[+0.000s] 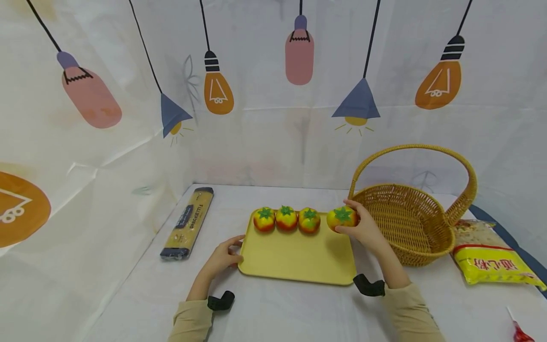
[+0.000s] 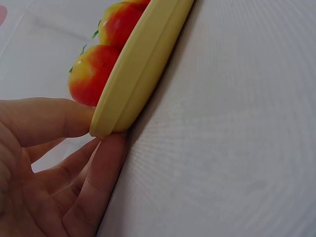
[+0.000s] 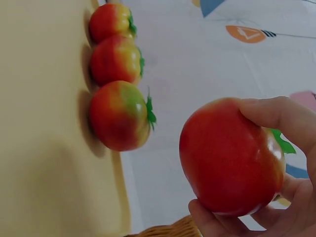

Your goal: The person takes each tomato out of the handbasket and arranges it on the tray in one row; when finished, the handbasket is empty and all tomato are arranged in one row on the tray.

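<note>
A yellow tray [image 1: 295, 259] lies on the table, with three red-and-yellow toy tomatoes in a row along its far edge: left [image 1: 264, 220], middle [image 1: 286, 219] and right [image 1: 309, 222]. My left hand [image 1: 222, 259] pinches the tray's left rim, thumb over the edge and a finger below it in the left wrist view. Above the tray's far right corner, my right hand [image 1: 363, 228] holds another toy tomato [image 3: 232, 158] between thumb and fingers. This one is held clear of the tray, its green leaves partly hidden by the hand in the right wrist view.
A wicker basket [image 1: 397, 190] with a tall handle stands right of the tray. Beside it lies a yellow food bag [image 1: 491, 261]. A spaghetti pack [image 1: 188, 223] is at the left. A small red object [image 1: 521, 332] sits at the front right. Printed cloth hangs behind.
</note>
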`<state>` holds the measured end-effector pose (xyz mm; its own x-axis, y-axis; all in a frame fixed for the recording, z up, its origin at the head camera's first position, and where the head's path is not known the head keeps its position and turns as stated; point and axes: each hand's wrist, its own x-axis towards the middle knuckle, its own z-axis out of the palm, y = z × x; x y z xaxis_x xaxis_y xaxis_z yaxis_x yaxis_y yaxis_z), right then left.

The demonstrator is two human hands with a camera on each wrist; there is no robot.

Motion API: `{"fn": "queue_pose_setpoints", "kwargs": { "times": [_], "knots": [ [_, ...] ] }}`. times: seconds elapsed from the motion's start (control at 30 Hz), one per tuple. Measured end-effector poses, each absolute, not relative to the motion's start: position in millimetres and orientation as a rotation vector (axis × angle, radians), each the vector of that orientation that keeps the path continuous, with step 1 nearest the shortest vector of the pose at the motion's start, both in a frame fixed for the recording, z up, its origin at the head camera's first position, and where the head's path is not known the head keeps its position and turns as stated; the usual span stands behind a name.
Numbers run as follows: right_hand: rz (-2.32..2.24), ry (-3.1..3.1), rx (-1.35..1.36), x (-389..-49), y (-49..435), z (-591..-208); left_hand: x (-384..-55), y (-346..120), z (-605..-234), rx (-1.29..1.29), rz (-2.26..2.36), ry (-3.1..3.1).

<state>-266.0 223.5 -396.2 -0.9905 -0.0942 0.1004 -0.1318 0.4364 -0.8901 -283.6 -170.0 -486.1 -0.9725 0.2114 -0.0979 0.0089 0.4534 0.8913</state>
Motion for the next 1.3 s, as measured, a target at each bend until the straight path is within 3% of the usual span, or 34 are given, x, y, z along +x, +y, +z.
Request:
{"fn": "queue_pose_setpoints", "kwargs": {
  "times": [0.67, 1.3],
  "knots": [
    [1.564, -2.711, 0.163, -281, 208, -434, -284, -170, -488, 0.225, 1.545, 2.469],
    [1.426, -2.686, -0.195, -282, 186, -447, -285, -172, -486, 0.225, 1.555, 2.465]
  ]
}}
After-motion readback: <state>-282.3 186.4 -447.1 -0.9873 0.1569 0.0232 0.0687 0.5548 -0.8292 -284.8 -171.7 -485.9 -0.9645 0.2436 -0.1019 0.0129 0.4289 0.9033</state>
